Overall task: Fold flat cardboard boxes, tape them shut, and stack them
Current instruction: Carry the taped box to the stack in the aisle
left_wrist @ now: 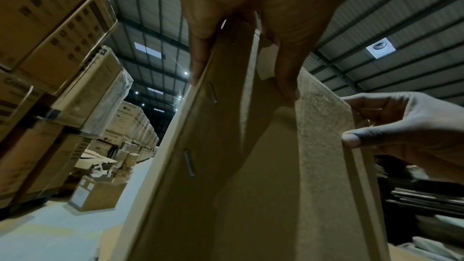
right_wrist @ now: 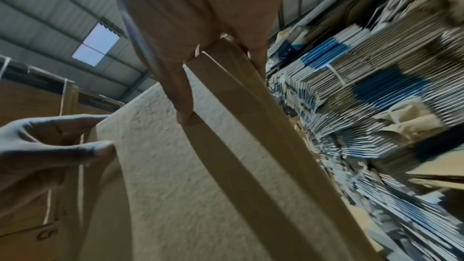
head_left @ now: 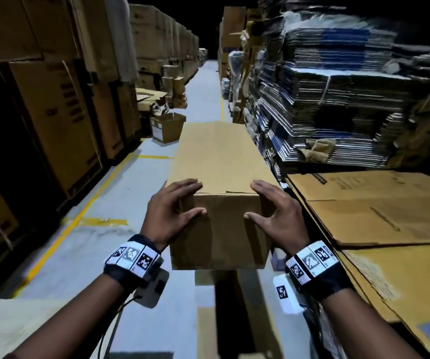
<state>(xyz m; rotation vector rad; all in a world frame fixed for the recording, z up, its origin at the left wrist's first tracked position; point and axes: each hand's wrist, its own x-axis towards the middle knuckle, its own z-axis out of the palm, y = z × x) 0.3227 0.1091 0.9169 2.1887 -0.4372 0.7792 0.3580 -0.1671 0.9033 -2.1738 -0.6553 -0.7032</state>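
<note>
1. Head view: long cardboard box [head_left: 220, 161] held out in front of the person, above the aisle floor [head_left: 203, 92], its near end facing the camera.
2. Left hand [head_left: 173, 211] grips the near left corner, fingers over the top face, thumb on the end flap.
3. Right hand [head_left: 277, 213] grips the near right corner the same way: fingers on top, thumb pressed to the end panel.
4. Left wrist view: metal staples [left_wrist: 188, 163] run down the box's side seam.
5. Right wrist view: end flaps look slightly parted, though blur makes this hard to confirm.
6. Bundled flat cartons [head_left: 338, 99] stacked at right; flattened brown sheets [head_left: 379, 211] lie just beside the right hand.
7. Tall stacked boxes [head_left: 53, 99] line the left side; a small open box [head_left: 168, 126] sits on the floor ahead.
</note>
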